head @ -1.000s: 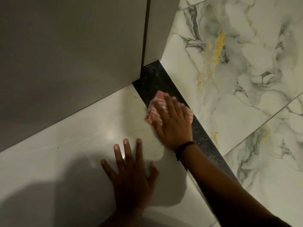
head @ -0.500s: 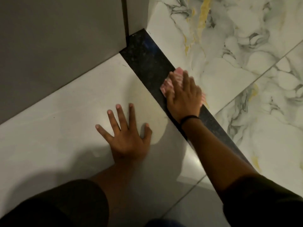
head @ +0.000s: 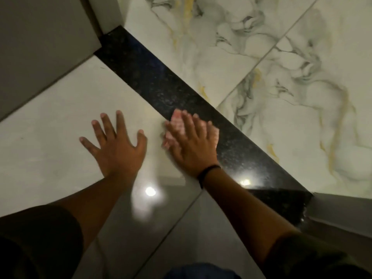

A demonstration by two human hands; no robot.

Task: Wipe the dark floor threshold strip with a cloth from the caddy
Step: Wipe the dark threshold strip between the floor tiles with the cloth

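The dark speckled threshold strip (head: 153, 77) runs diagonally from the grey wall corner at upper left to the lower right. My right hand (head: 192, 147) lies flat and blurred on a pink striped cloth (head: 177, 121), pressing it down at the strip's near edge, partly over the pale tile. Most of the cloth is hidden under the palm. My left hand (head: 117, 147) rests flat with spread fingers on the pale tile, to the left of the strip, holding nothing. The caddy is out of view.
A grey wall (head: 40, 47) and door frame (head: 106, 15) stand at upper left. White marble tile with grey and gold veins (head: 281, 87) lies beyond the strip. A grey ledge (head: 338, 210) meets the strip's lower right end. A light glares off the pale tile (head: 150, 191).
My right hand has slid the cloth down the strip toward me, away from the wall corner. The view has pulled back, showing more of the strip. My left hand stays planted on the tile.
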